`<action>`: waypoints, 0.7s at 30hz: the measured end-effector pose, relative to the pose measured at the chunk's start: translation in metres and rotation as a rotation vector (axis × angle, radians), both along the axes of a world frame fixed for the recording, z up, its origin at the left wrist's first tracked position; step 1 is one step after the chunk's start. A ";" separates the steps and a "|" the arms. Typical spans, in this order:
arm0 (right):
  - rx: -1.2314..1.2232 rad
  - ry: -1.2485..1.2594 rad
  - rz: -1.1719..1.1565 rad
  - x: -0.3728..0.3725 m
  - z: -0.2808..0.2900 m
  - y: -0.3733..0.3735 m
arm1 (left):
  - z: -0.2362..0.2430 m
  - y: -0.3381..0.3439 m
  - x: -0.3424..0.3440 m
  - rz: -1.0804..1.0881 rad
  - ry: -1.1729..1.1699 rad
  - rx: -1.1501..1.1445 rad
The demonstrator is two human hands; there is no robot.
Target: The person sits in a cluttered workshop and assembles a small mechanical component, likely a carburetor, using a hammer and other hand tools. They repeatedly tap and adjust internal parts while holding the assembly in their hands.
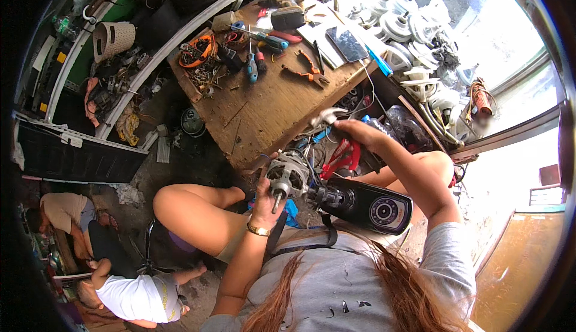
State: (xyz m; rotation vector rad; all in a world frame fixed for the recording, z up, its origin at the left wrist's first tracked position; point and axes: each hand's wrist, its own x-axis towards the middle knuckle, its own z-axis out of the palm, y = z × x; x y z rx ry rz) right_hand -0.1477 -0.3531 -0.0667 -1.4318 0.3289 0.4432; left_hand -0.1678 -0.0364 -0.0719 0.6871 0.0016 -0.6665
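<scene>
In my left hand (262,203) is a bare electric fan motor (289,175) with a metal housing and a shaft pointing toward me. Its neck (330,196) runs to a black fan control box (375,207) with a round dial, lying across my lap. My right hand (354,129), raised beyond the motor near the table's edge, is closed around what looks like a hammer; the silver head (327,116) shows past the fingers, and the handle is mostly hidden. The hammer head is apart from the motor. A red object (343,157) lies below my right hand.
The wooden table (264,113) ahead bears orange-handled pliers (309,73), a phone (347,44), screwdrivers (252,68), a drill (282,0) and loose screws (207,71). White fan parts (399,26) pile up at right. Two people (138,296) are at lower left.
</scene>
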 end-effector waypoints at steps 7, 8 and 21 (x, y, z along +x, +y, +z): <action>0.070 0.001 -0.144 0.012 0.023 -0.035 | 0.010 0.002 -0.006 0.001 0.004 0.042; -0.009 -0.038 -0.165 0.015 0.028 -0.037 | 0.009 0.002 -0.006 0.002 0.010 0.045; -0.650 -0.325 -0.034 0.031 0.193 -0.082 | -0.003 0.011 -0.005 -0.048 0.098 0.016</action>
